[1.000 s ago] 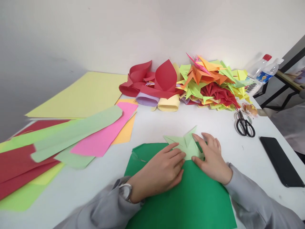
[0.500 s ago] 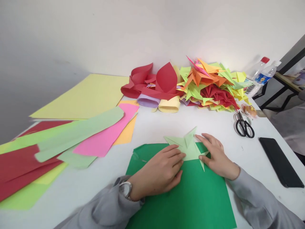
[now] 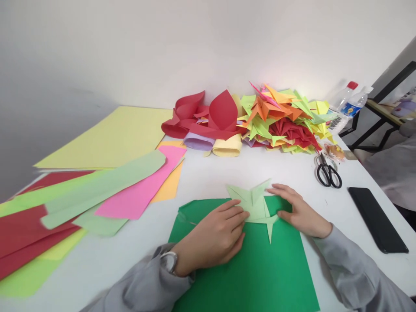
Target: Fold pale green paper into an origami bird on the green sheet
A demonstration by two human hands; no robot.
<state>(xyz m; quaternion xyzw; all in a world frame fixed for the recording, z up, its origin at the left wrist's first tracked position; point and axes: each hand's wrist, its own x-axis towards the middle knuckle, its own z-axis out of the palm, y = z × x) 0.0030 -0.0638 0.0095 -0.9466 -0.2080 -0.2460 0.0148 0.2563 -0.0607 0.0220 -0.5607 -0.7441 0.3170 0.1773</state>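
Note:
A pale green folded paper (image 3: pixel 258 212), with pointed flaps standing up and one narrow tip hanging down, lies over the top edge of a dark green sheet (image 3: pixel 260 273). My left hand (image 3: pixel 212 236) presses its bent fingertips on the left side of the folded paper. What sits under its palm is hidden. At the right side my right hand (image 3: pixel 302 212) has thumb and fingers apart. Its thumb is by the right point of the paper and its fingertips are close to the raised flap.
Coloured paper strips (image 3: pixel 130 182) and a large yellow sheet (image 3: pixel 107 134) lie to the left. Red rolled paper shapes (image 3: pixel 222 115) and a pile of folded paper (image 3: pixel 276 121) stand at the wall. Scissors (image 3: pixel 329 173), a black phone-like slab (image 3: pixel 377 219) and bottles (image 3: pixel 352 106) are right.
The narrow lower tip of the folded paper has swung left and down. My right hand's thumb has moved slightly outward from the paper. The whole view has shifted a little.

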